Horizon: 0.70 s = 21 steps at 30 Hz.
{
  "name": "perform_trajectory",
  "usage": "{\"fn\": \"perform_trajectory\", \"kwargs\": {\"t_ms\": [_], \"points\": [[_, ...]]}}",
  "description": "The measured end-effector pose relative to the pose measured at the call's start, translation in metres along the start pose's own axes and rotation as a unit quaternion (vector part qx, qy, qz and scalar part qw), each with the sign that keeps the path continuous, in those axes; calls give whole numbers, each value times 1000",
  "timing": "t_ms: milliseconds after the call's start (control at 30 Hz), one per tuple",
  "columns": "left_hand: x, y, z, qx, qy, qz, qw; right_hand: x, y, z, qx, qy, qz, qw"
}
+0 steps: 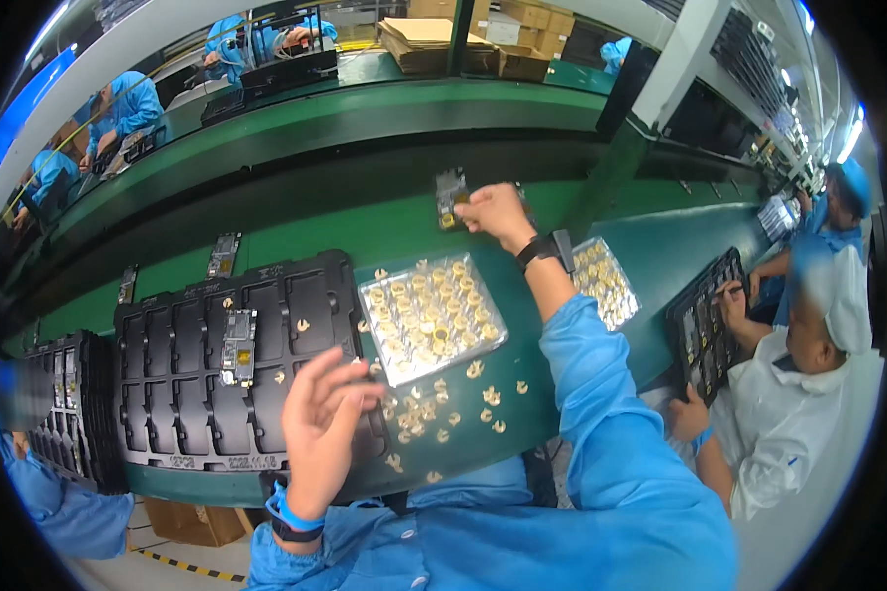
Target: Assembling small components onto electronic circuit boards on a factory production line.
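Note:
My right hand point(500, 214) reaches to the far side of the bench. Its thumb and fingers pinch the lower right edge of a dark circuit board point(451, 187) that has a yellow patch. Part of another board shows behind that hand. Above the near bench edge, my left hand point(319, 424) is raised with its fingers spread, holding nothing. Between the hands lies a clear tray point(491, 333) with rows of small round, pale yellow pieces. Left of it, a black compartment tray point(207, 419) carries one circuit board point(238, 347).
Loose yellow pieces point(416, 414) are scattered at the near edge. A second tray of round pieces point(606, 281) lies beneath my right forearm. Stacked black trays point(94, 414) stand far left. A co-worker point(798, 379) holds a black tray point(705, 330) at right. More boards point(224, 254) lie behind.

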<state>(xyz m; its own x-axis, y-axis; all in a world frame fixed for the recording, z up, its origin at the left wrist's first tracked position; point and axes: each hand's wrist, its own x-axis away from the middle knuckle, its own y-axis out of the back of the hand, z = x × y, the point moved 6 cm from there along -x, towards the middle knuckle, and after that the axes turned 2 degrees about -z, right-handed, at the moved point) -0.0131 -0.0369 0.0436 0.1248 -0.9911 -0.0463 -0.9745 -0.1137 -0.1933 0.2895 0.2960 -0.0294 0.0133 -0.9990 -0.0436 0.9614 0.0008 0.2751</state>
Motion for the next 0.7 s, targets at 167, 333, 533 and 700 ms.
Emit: {"fn": "perform_trajectory", "kwargs": {"t_ms": [167,333,533,700], "points": [[24,44,12,-45,42,-80,995,7,19,14,431,102,-163,882],[27,50,8,-76,47,-107,990,-10,62,-11,512,-34,-173,840],[25,17,11,-37,54,-49,997,7,77,4,381,12,-229,896],[36,-15,18,8,70,13,997,99,44,84,121,193,-176,958]]}}
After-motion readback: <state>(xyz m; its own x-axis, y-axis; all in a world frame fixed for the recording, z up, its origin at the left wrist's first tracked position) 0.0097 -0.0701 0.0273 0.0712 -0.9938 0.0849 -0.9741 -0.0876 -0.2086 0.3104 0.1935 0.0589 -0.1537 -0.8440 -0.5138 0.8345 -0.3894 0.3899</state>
